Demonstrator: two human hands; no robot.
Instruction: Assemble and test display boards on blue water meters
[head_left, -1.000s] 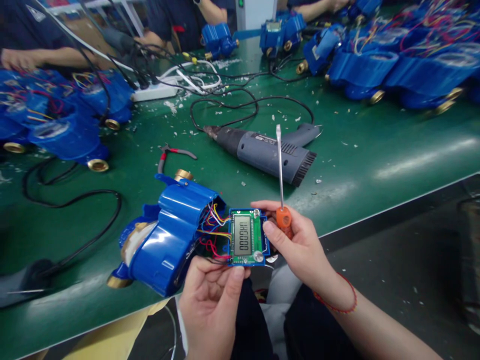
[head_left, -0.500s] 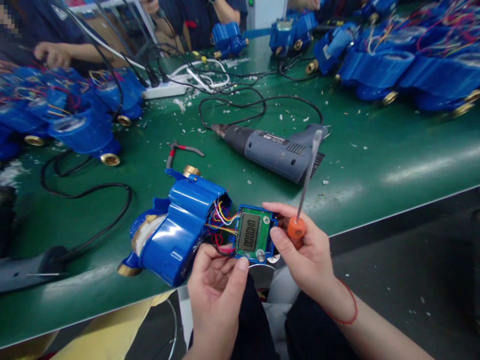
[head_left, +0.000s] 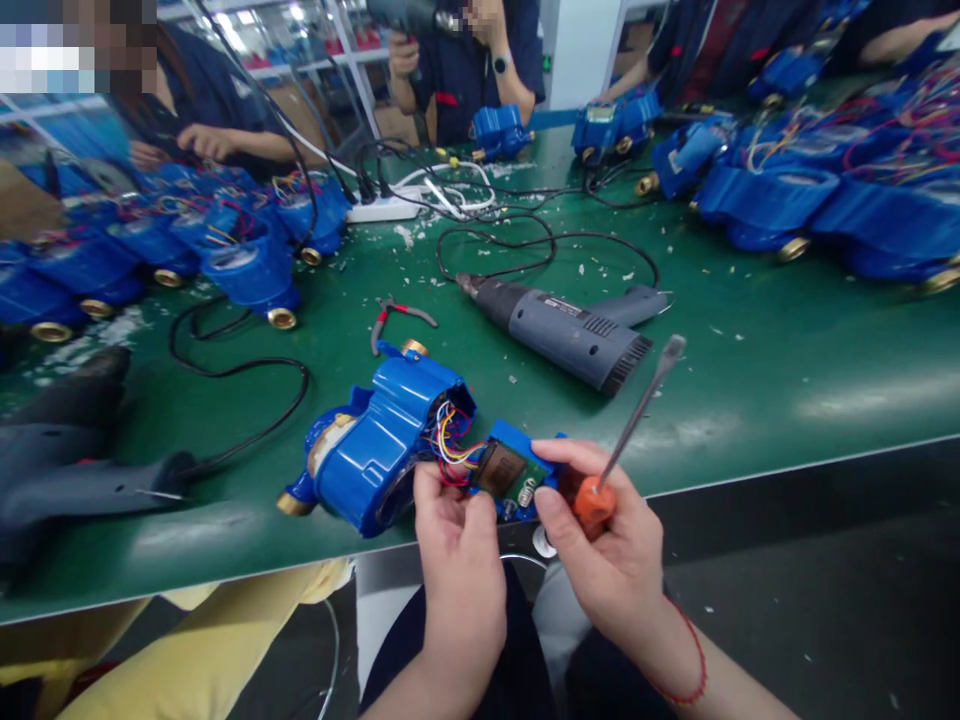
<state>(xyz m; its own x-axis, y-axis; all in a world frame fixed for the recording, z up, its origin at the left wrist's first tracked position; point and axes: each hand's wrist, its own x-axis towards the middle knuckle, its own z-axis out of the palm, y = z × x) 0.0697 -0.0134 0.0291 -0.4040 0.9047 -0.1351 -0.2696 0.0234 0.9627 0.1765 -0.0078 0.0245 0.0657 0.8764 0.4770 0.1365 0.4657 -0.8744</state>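
Near the table's front edge, both my hands hold a small circuit board with a display (head_left: 504,470) in a blue frame. The fingers of my left hand (head_left: 461,545) pinch its left side, by the coloured wires (head_left: 450,430). My right hand (head_left: 611,545) grips the right side and also keeps a screwdriver (head_left: 596,500) with an orange handle in its palm, blade pointing up. The wires run from the board into a blue water meter (head_left: 394,430), which lies tilted on its side with brass ends showing. Part of the board is covered by my fingers.
A grey heat gun (head_left: 566,330) and red-handled pliers (head_left: 397,318) lie beyond the meter. Another heat gun (head_left: 82,480) is at left. More blue meters (head_left: 247,270) stand at both sides. A white power strip (head_left: 386,208) and co-workers (head_left: 465,70) are behind.
The board has tilted in my hands, and its display digits no longer read clearly. The view has lifted, showing more of the people opposite. A co-worker's hand now holds a heat gun up.
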